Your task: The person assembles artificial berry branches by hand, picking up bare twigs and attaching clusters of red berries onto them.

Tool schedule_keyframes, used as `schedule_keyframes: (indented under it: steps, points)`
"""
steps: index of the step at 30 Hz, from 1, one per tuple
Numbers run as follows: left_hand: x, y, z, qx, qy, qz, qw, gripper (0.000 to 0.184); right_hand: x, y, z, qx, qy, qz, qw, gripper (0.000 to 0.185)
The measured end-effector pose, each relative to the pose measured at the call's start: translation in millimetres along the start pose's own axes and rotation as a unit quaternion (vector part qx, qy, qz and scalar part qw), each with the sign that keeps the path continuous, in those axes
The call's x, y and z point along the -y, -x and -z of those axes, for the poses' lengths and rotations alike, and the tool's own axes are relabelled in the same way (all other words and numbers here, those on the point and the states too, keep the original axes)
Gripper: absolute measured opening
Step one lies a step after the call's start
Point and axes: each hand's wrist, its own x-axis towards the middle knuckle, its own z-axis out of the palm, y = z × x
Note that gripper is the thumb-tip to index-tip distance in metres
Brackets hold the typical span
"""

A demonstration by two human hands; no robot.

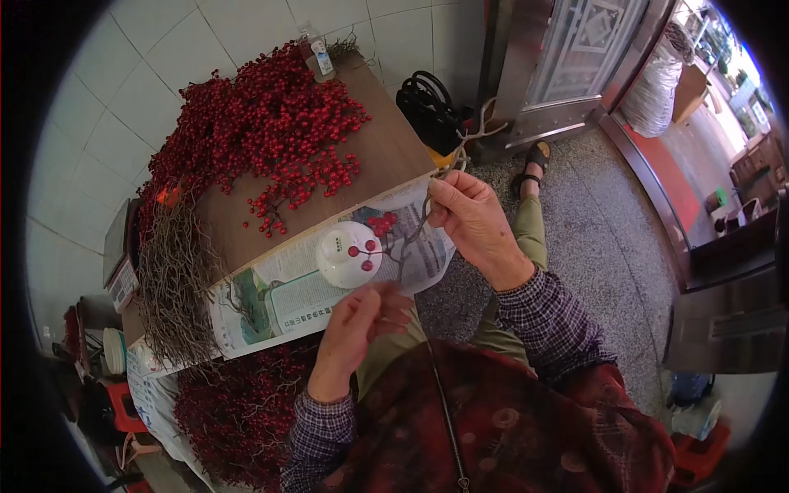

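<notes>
My right hand [471, 215] pinches a bare brown branch [415, 228] that forks upward above it and reaches down over the newspaper. A few red berries [367, 249] show at the branch's lower left, over a round white container [335, 255]. Just below that container is my left hand [362, 327], its fingers partly blurred and near the lower branch; whether they hold anything is not clear. Under the container lies a printed newspaper [288, 306] along the table's near edge.
A large heap of red berry stems [255, 115] covers the back of the brown table [394, 135], beside a clear bottle [319, 59]. Bare twigs [173, 271] hang over the left end. More berries [238, 411] lie below the table. A metal door [567, 66] stands at the upper right.
</notes>
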Motion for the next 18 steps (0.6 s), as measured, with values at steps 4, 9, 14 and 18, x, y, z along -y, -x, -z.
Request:
schedule_keyframes:
  steps: [4, 9, 14, 18]
  points:
    - [8, 3, -31, 0.011, -0.357, -0.202, 0.912, 0.029, -4, 7, -18, -0.058, 0.183, 0.019, 0.981, 0.01]
    - [-14, -14, -66, -0.196, -0.469, -0.353, 0.786, 0.023, -3, 18, -43, -0.05, 0.251, 0.031, 0.966, 0.01]
    - [-13, -17, -41, -0.14, -0.466, -0.278, 0.828, 0.013, 3, 27, -62, 0.048, 0.339, 0.016, 0.939, 0.011]
    - [-10, -9, -16, -0.155, -0.373, -0.283, 0.87, 0.008, -11, 25, -70, 0.122, 0.429, 0.217, 0.868, 0.011]
